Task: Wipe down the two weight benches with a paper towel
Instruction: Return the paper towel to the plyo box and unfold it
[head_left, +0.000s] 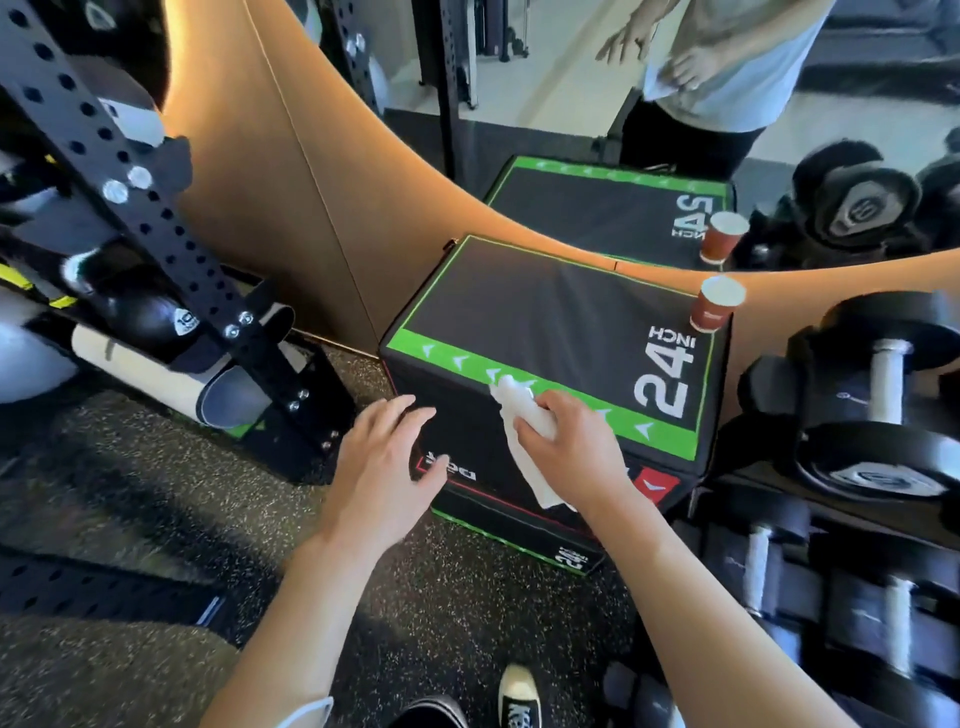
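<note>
A black padded box (545, 312) with green edging and "24 INCH" printed on top stands on the floor against a tan wall. My right hand (571, 447) grips a crumpled white paper towel (519, 415) at the box's near top edge, over the green strip; part of the towel hangs down the front face. My left hand (384, 462) hovers with relaxed fingers beside the box's near left corner, holding nothing. No weight bench is in view.
A brown paper cup (716, 304) stands on the box's far right corner. Dumbbells on a rack (872, 415) crowd the right side. A black perforated rack upright (156, 234) leans at left. A mirror (571, 104) above reflects the scene. The floor (156, 519) is speckled rubber.
</note>
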